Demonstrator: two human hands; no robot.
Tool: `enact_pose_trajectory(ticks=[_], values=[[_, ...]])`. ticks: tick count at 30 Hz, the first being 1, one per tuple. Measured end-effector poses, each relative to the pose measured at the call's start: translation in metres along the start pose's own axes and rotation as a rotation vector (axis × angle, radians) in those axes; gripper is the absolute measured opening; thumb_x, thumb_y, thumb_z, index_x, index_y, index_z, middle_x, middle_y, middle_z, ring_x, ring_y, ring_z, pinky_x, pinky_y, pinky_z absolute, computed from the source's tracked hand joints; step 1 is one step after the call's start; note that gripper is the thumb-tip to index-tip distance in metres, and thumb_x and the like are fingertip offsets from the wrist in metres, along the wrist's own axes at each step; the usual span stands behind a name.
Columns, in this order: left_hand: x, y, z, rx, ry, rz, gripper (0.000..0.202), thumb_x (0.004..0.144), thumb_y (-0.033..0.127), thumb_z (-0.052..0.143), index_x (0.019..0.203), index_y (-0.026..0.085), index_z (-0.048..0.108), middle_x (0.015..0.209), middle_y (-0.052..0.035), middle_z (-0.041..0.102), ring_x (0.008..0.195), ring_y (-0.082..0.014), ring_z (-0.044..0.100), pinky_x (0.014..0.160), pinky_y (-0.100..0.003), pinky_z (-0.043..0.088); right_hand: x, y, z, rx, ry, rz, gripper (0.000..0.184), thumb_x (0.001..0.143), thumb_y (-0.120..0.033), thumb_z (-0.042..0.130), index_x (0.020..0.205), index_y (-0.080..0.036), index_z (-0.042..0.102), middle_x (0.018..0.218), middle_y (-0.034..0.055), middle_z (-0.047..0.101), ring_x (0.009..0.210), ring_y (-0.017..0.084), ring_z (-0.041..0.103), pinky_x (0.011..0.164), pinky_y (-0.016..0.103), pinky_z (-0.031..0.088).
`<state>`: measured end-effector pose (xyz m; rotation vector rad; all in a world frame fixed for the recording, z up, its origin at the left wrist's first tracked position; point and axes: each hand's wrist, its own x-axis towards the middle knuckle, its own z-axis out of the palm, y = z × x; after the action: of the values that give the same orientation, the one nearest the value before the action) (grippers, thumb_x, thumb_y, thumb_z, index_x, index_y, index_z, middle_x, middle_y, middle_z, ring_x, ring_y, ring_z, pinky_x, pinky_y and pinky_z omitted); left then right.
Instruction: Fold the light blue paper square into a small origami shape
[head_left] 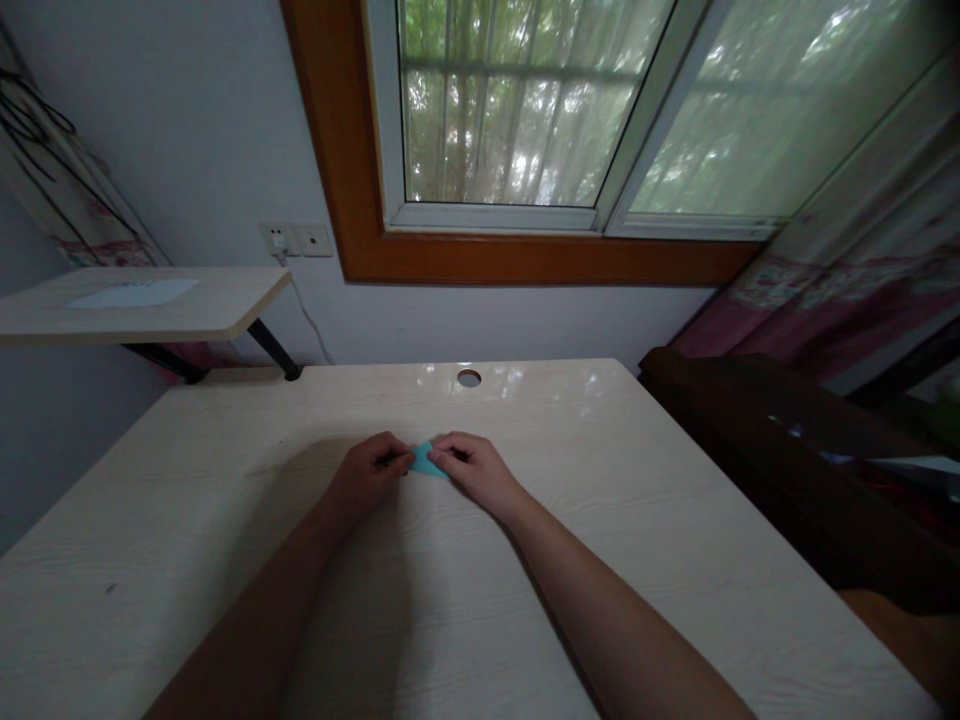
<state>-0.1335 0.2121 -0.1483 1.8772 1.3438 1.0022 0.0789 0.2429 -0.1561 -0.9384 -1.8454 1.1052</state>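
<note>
A small piece of turquoise paper (426, 461) is held between my two hands, just above or on the pale wood-grain desk (480, 600). Its visible part looks roughly triangular, with a point at the top; whether it is folded I cannot make out. My left hand (371, 467) pinches its left edge between thumb and fingers. On the other side my right hand (474, 465) grips the upper right part, its thumb lying across the paper. The fingers cover both ends of the paper.
A raised shelf (217, 310) on black legs stands at the desk's back left, bearing a white sheet (135, 293). Near the back edge is a round cable hole (469, 378). Wall sockets (296, 240) with a plugged-in white cord sit behind. Dark furniture (750, 440) borders the right side.
</note>
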Motion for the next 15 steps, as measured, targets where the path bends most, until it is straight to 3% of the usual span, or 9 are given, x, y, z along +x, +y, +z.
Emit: enact_pose_trajectory(ticks=[3,8,15], values=[[-0.0012,0.0015,0.0011,0.003,0.008,-0.001,0.017,0.087,0.033,0.061,0.088,0.017,0.067,0.077,-0.0014,0.066,0.072,-0.0159,0.061,0.066,-0.024,0.045,0.0,-0.0009,-0.0004,0.017,0.003,0.005,0.022,0.088,-0.037,0.061,0.083,-0.017,0.07,0.075,0.0013,0.063,0.066,0.013,0.052,0.063,0.024,0.04],[-0.0041,-0.0006,0.0049,0.014,0.004,0.089,0.03,0.091,0.031,0.058,0.118,0.022,0.065,0.088,-0.0023,0.068,0.075,-0.0148,0.064,0.073,-0.025,0.05,-0.0005,-0.0031,-0.0005,0.067,0.018,0.035,0.022,0.086,-0.038,0.063,0.082,-0.017,0.071,0.076,0.0024,0.064,0.067,0.013,0.053,0.064,0.024,0.041],[-0.0054,-0.0006,0.0056,0.041,-0.031,0.149,0.034,0.094,0.031,0.054,0.127,0.024,0.06,0.09,-0.0035,0.065,0.075,-0.0137,0.063,0.071,-0.024,0.052,-0.0009,-0.0037,-0.0008,0.047,0.031,0.035,0.023,0.085,-0.039,0.063,0.08,-0.017,0.07,0.071,0.0013,0.062,0.064,0.013,0.051,0.062,0.024,0.04]])
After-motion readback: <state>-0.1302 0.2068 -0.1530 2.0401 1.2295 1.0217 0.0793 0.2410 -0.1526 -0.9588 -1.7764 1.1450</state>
